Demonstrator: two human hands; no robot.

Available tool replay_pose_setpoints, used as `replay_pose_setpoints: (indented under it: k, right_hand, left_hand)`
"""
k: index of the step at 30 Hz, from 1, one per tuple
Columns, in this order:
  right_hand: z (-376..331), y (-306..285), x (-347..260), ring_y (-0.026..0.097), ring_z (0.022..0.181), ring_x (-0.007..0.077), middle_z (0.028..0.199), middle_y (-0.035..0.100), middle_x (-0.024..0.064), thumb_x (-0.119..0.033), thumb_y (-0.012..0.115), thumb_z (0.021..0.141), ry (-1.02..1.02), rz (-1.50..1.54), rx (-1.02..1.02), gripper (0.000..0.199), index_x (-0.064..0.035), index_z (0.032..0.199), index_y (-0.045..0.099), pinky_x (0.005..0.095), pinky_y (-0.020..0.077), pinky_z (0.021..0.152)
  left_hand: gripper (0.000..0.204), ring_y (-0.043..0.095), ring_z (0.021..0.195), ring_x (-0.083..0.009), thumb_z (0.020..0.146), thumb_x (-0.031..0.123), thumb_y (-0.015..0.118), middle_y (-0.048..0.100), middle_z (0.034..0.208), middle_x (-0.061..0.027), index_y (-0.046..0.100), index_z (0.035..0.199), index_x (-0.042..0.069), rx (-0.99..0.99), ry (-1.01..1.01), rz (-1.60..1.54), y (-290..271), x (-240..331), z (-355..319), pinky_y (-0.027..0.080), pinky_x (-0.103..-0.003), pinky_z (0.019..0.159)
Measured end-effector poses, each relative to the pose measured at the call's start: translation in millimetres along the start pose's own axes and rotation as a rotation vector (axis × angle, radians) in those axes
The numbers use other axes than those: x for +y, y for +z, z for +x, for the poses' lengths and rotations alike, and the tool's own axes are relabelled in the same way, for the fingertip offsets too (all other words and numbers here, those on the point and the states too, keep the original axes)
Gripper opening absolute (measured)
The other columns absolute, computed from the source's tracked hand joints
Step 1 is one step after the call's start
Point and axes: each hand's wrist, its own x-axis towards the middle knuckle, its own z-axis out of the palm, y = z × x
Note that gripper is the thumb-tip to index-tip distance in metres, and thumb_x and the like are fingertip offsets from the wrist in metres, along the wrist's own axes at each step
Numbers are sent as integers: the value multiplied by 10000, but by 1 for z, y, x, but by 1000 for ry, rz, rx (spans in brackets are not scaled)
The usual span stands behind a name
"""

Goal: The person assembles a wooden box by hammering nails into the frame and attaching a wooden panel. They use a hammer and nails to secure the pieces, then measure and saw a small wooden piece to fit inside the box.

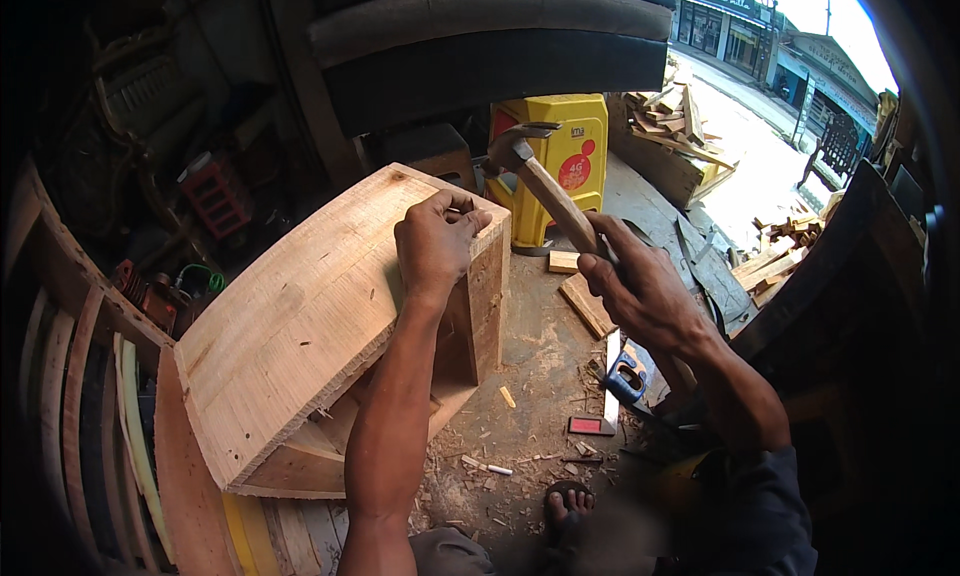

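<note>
A curved box-like wooden frame stands tilted in front of me, its broad pale board facing up and its inside partly visible below. At the far right corner of this board, my left hand rests with thumb and fingers pinched together. Whatever small thing lies between those fingertips is too small to make out. My right hand grips a claw hammer by its wooden handle. The hammer's metal head is raised above and beyond my left hand, apart from the wood.
Behind the frame stands a yellow plastic stool. A blue-handled saw, a try square and wood offcuts lie on the shaving-strewn floor. Wooden slats stand at left; a scrap pile sits at far right.
</note>
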Motion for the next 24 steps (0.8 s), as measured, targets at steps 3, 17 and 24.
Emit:
replay_pose_setpoints:
  k: [3, 17, 24]
  right_hand:
    - [1, -1, -2, 717, 835, 470, 922, 692, 330, -299, 505, 1069, 1, -25, -14, 464, -14, 1429, 442, 553, 521, 806]
    - [27, -22, -19, 692, 634, 397, 724, 641, 228, -278, 463, 1100, -55, -338, -132, 250, -87, 1259, 448, 552, 510, 601]
    - [32, -30, -32, 707, 662, 363, 847, 700, 222, -274, 468, 1102, -10, -379, -203, 227, -76, 1213, 456, 514, 519, 564]
  left_hand:
    - [186, 713, 676, -134, 840, 156, 851, 775, 787, -91, 789, 959, 27, -7, 16, -1, 0, -3, -1, 553, -295, 668]
    - [184, 736, 686, -157, 816, 143, 853, 776, 786, -92, 793, 943, 25, -22, 11, 81, -6, 3, -4, 574, -299, 687]
    - [185, 743, 692, -164, 810, 140, 859, 775, 782, -98, 796, 944, 30, -18, 27, 93, -6, 1, -3, 576, -303, 672]
